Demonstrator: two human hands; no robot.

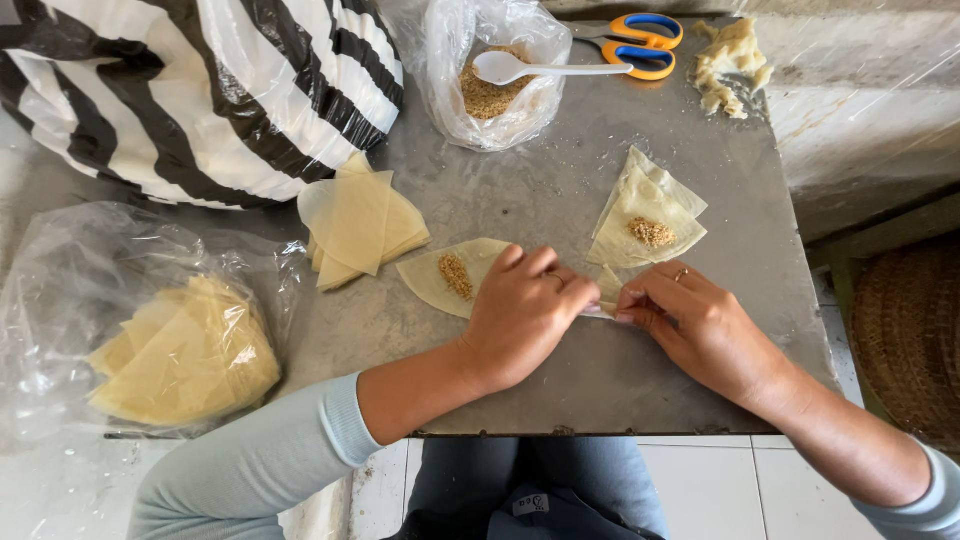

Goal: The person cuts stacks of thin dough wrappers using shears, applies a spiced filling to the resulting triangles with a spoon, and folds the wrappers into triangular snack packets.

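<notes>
From the head view I see my left hand (522, 312) and right hand (700, 325) meeting low on the grey metal tabletop (560, 200), both closed on a small folded pastry wrapper (606, 296) that shows only as a pale sliver between them. The left fingers (545, 268) are curled over its near end, and the right fingers (640, 300) are pinched tight on its other end; most of the piece is hidden under the two hands, so I cannot tell how far it is folded. Just left of my left fingers, partly under them, lies an open wrapper with a mound of brown crumbly filling (452, 276). Just above my right fingers sits another filled wrapper (645, 215), lying on a second sheet. Further left of the left fingers is a loose stack of plain triangular wrappers (360, 222), and well beyond that a clear plastic bag of more wrappers (180, 350). Far above the fingers, at the back edge, stands a clear bag of filling (490, 85) with a white plastic spoon (540, 68) in it, orange-and-blue scissors (640, 45) beside it, and a lump of pale dough (732, 62) at the corner. A black-and-white striped bag (200, 90) fills the far left.
</notes>
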